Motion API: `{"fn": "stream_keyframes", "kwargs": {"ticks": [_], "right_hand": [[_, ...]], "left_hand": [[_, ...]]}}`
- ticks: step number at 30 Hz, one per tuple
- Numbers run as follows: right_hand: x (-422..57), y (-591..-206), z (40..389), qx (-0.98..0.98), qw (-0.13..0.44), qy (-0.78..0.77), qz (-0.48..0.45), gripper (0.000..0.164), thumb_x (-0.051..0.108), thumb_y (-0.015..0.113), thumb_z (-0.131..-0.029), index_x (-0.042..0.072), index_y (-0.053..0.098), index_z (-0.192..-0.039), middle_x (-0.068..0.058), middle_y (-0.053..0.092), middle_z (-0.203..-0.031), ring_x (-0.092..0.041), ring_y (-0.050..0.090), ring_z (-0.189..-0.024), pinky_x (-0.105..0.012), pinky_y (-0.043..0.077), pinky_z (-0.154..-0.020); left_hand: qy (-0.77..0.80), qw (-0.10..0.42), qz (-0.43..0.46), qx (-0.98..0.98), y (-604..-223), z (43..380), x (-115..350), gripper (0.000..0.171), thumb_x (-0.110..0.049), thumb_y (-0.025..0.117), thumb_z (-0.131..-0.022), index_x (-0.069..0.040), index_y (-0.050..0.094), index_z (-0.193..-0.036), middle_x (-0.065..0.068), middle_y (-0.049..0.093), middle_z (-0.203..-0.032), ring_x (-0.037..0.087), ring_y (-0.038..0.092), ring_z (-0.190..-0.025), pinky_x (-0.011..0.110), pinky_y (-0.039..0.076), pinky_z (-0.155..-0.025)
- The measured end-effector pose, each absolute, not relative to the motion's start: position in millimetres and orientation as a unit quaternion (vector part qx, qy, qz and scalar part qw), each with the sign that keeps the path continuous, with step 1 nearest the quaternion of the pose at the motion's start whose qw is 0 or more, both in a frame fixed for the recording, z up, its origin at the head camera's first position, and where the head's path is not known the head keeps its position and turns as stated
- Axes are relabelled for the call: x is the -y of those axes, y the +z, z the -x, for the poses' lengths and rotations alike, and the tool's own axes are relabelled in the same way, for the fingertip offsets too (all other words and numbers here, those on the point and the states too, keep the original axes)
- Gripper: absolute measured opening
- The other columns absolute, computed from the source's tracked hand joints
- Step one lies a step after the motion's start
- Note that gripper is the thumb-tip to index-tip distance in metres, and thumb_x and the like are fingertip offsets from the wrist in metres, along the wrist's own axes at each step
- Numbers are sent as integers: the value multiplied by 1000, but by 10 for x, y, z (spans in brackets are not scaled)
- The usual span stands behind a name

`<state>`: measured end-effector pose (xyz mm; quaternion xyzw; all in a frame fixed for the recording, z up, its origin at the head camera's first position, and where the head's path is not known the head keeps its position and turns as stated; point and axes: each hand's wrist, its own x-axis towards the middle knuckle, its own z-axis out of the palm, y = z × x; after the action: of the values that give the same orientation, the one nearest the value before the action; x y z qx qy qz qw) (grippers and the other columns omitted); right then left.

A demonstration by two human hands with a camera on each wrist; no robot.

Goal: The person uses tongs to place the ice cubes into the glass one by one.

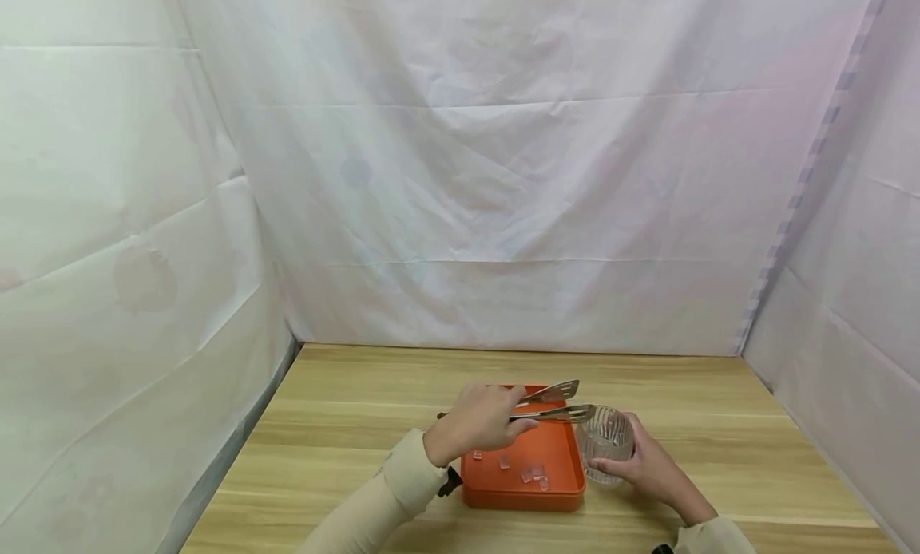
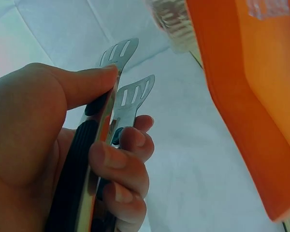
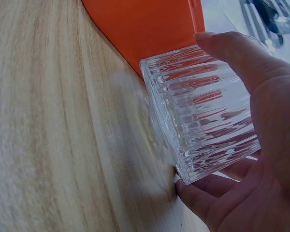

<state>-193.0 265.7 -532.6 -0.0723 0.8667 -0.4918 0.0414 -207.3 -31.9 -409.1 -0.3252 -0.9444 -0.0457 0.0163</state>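
Note:
My left hand (image 1: 477,418) grips a pair of metal tongs (image 1: 571,413) with dark handles and slotted tips, above an orange tray (image 1: 523,503). The tips are spread apart, with nothing visible between them, and point toward a ribbed clear glass (image 1: 602,441). That glass stands upright on the table, right beside the tray. Curled round its right side, my right hand (image 1: 650,468) holds it, thumb in front and fingers behind in the right wrist view. Several clear pieces like ice cubes (image 1: 533,474) lie on the tray floor.
The wooden table (image 1: 323,442) extends on both sides of the tray. White cloth (image 1: 460,179) hangs at the back and along the left and right sides of the table.

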Motion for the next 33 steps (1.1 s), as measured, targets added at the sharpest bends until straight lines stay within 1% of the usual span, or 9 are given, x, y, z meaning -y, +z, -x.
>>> {"fn": "stream_keyframes", "kwargs": {"ticks": [3, 8, 11, 14, 17, 20, 23, 27, 33], "right_hand": [[-2662, -5319, 1923, -867, 36, -491, 81, 87, 30, 82, -70, 11, 29, -136, -20, 54, -118, -24, 60, -96, -28, 52, -72], [-2667, -5313, 1919, -864, 33, -496, 81, 85, 28, 82, -70, 11, 30, -135, -21, 53, -119, -26, 60, -96, -28, 52, -72], [-2671, -5322, 1927, -863, 31, -498, 80, 85, 28, 83, -70, 12, 30, -135, -20, 54, -119, -25, 61, -95, -27, 52, -71], [-2673, -5330, 1931, -865, 29, -494, 81, 85, 28, 83, -69, 12, 31, -135, -20, 54, -118, -24, 61, -94, -26, 52, -70], [-2670, -5329, 1927, -868, 28, -489, 80, 85, 30, 83, -69, 12, 31, -134, -19, 55, -118, -23, 61, -94, -27, 52, -70], [-2667, -5323, 1925, -870, 29, -486, 79, 85, 30, 83, -69, 12, 31, -134, -20, 55, -118, -24, 61, -94, -28, 52, -71], [-2665, -5317, 1926, -871, 31, -484, 75, 85, 30, 82, -69, 12, 31, -135, -20, 55, -118, -23, 61, -93, -27, 52, -71], [-2662, -5301, 1924, -872, 37, -483, 73, 86, 31, 82, -70, 12, 30, -135, -20, 54, -119, -22, 61, -93, -26, 51, -71], [-2664, -5281, 1920, -870, 42, -486, 72, 86, 30, 82, -70, 12, 30, -135, -20, 54, -118, -22, 61, -91, -26, 51, -70]], "left_hand": [[-53, 17, 325, 944, -4116, 2074, 422, 45, -56, 45, -92, -17, 56, -114, -10, 50, -63, 4, 46, -51, 22, 36, -48], [-58, 22, 321, 945, -4158, 2079, 600, 39, -52, 49, -92, -17, 57, -108, -11, 48, -60, 3, 43, -48, 21, 34, -45], [-56, 27, 316, 947, -4196, 2089, 695, 40, -53, 51, -91, -18, 59, -109, -11, 58, -69, 2, 45, -49, 20, 35, -46], [-56, 26, 311, 948, -4235, 2095, 790, 41, -54, 52, -90, -19, 60, -110, -10, 63, -79, 1, 47, -53, 19, 37, -49], [-58, 19, 306, 950, -4259, 2107, 880, 40, -54, 53, -89, -20, 60, -111, -10, 65, -85, 2, 52, -59, 20, 39, -52], [-63, 16, 301, 951, -4262, 2119, 951, 39, -53, 54, -89, -21, 60, -111, -8, 66, -93, 5, 59, -70, 23, 44, -58], [-70, 7, 294, 953, -4272, 2121, 1016, 42, -53, 54, -89, -20, 60, -114, -6, 66, -102, 8, 61, -82, 27, 47, -65], [-68, -7, 287, 956, -4303, 2117, 1109, 44, -53, 54, -89, -20, 59, -117, -5, 66, -106, 10, 62, -86, 28, 48, -68], [-62, -20, 292, 954, -4337, 2114, 1215, 37, -54, 57, -86, -21, 59, -103, -7, 66, -92, 7, 57, -73, 25, 43, -59]]}}
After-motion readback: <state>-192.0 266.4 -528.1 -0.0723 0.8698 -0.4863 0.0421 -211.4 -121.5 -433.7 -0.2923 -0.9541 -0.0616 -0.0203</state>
